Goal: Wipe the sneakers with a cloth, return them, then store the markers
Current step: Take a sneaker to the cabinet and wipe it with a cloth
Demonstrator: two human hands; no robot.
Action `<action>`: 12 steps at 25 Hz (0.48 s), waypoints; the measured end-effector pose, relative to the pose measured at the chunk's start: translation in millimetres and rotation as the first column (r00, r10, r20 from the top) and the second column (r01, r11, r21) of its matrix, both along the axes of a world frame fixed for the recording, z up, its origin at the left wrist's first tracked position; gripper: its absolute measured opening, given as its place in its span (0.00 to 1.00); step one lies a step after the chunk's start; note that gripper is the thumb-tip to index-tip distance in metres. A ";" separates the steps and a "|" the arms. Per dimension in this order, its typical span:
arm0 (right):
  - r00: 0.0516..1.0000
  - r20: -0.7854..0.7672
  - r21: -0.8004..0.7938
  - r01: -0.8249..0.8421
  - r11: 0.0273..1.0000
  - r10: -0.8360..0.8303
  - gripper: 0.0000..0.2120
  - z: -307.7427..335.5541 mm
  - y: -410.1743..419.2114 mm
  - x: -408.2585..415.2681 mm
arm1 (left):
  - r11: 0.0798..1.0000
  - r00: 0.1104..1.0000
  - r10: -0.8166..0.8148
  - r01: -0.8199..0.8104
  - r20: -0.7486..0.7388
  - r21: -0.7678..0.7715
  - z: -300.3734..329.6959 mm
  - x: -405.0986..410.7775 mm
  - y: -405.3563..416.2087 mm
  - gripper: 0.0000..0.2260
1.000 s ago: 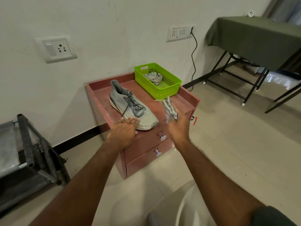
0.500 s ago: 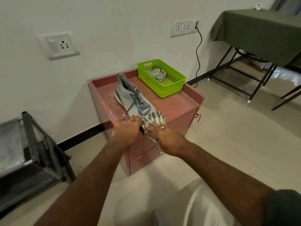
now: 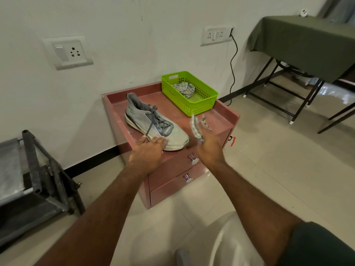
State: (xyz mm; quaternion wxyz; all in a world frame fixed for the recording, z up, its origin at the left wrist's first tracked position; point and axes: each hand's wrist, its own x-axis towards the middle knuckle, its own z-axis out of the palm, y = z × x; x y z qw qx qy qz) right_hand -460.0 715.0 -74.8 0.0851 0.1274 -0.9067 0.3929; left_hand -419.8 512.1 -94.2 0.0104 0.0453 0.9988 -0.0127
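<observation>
Floor tiles [image 3: 269, 179] in pale beige spread under everything, and a white wall [image 3: 119, 25] behind carries two switch-and-socket plates, the right one with a black cord hanging from it. At the far right stands a folding table [image 3: 307, 43] draped in olive cloth, and at the left edge a dark metal rack [image 3: 40, 169]. Against the wall sits a reddish-brown two-drawer cabinet [image 3: 172, 173] with chrome knobs, its raised-rim tabletop [image 3: 215, 116] bearing the task's things. A grey lace-up sneaker [image 3: 153, 123] lies on that tabletop toward the left, heel toward the wall and toe toward the front edge. Behind and to its right stands a lime-green perforated basket [image 3: 203, 100] with a crumpled striped rag [image 3: 183, 89] inside. The left hand [image 3: 148, 152] rests with straight fingers on the near side of the sneaker's forefoot, touching the sole edge, its grip wide and holding nothing. The right hand [image 3: 208, 144] is raised just right of the toe, clear of the shoe, its grip closed on a striped cloth [image 3: 196, 125] that stands up blurred above the fingers.
</observation>
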 end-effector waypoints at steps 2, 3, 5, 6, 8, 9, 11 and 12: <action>0.974 0.066 0.189 -0.225 0.956 0.216 0.34 -11.5 -21.2 3.5 | 1.000 1.000 0.003 -0.003 -0.014 0.004 2.1 1.5 0.7 0.25; 0.960 0.079 0.242 -0.280 0.929 0.269 0.34 -15.5 -26.4 2.7 | 1.000 1.000 -0.002 0.002 -0.017 0.005 3.8 1.9 1.5 0.25; 0.952 0.057 0.271 -0.304 0.914 0.300 0.34 -20.7 -29.4 -3.3 | 1.000 1.000 -0.015 0.015 -0.013 0.017 5.1 1.0 2.3 0.26; 0.953 0.033 0.274 -0.299 0.914 0.302 0.34 -20.8 -29.8 -5.7 | 0.999 1.000 -0.019 0.020 -0.017 0.026 4.7 0.5 2.1 0.26; 0.955 0.007 0.273 -0.286 0.918 0.296 0.38 -21.6 -31.4 -11.4 | 0.998 0.999 -0.034 0.036 -0.033 0.046 2.2 -0.9 -0.4 0.25; 0.960 0.020 0.294 -0.273 0.916 0.279 0.42 -21.9 -33.4 -15.0 | 0.996 0.998 -0.040 0.043 -0.041 0.073 2.1 -1.6 -2.0 0.25; 0.975 0.040 0.385 -0.215 0.897 0.216 0.44 -22.1 -36.8 -21.6 | 0.980 0.998 -0.022 0.033 -0.057 0.196 7.0 -1.8 -3.6 0.24; 0.981 0.025 0.420 -0.185 0.889 0.192 0.41 -21.3 -37.6 -25.7 | 0.967 0.997 -0.004 0.022 -0.075 0.254 11.1 -1.9 -3.0 0.24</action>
